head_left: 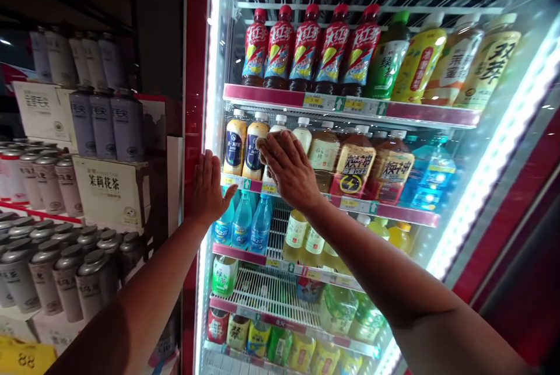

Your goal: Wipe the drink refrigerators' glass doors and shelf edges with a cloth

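Observation:
My left hand (210, 188) lies flat near the red left frame (195, 95) of a lit drinks fridge, fingers up and thumb spread, holding nothing. In front of the middle shelf, my right hand (289, 166) presses towards the glass front. A pale edge of what looks like a cloth (261, 145) shows beside its fingers; the hand hides the rest. Behind that hand stand white-capped bottles, partly covered. A yellow bottle with a dark blue label (235, 144) is between my hands. Blue bottles (242, 220) stand on the shelf below.
Red-capped tea bottles (284, 48) fill the shelf above, beside green and yellow ones. A bright light strip (490, 182) runs down the fridge's right side. On the left, a display holds several grey canisters (98, 276), purple tins (126, 124) and a cream box (111, 191).

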{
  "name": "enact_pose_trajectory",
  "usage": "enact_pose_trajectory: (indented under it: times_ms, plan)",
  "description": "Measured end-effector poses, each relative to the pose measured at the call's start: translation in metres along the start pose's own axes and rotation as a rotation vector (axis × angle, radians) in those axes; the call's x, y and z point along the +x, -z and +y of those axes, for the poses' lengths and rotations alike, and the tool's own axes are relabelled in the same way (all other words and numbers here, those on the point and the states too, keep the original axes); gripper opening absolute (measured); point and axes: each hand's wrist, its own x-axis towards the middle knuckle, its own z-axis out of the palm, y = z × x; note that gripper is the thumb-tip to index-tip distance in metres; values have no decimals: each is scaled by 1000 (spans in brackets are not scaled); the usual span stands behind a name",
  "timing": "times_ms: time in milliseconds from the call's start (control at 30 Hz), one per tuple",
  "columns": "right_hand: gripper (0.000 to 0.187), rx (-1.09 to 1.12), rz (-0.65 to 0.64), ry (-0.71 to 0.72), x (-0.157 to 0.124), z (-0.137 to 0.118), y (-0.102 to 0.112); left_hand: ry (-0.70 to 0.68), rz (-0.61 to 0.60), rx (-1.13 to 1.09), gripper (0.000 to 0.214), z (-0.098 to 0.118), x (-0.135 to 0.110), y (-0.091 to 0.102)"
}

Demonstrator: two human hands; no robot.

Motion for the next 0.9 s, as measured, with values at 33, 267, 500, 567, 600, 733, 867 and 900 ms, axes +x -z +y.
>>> enact_pose_trajectory:
  times_ms: [33, 267, 500, 567, 600, 733, 867, 900]
  plan:
    - [73, -2, -12, 22, -3, 1, 1, -1, -4, -4, 93, -1, 0, 0]
    - [70, -18, -4, -31, -13, 12, 14, -5, 20, 10, 93, -1, -1, -2]
    - [66, -39, -28, 35, -34, 19, 21, 11, -8, 4, 94, -3, -2, -2]
    - [70, -38, -25, 1, -40, 26, 25, 19, -5, 1, 94, -3, -2, -3]
    - [72, -40, -19, -26, -42, 29, 26, 20, -3, 6, 94, -2, -2, -3]
    - [73, -68, -25, -63, -44, 31, 29, -1, -7, 58, 94, -4, -3, -5]
    - [75, -68, -87, -3, -51, 33, 35, -32, -9, 80, 93, -6, -4, -6]
    - [77, -65, -93, -4, -52, 35, 36, -32, -12, 76, 92, -6, -4, -6]
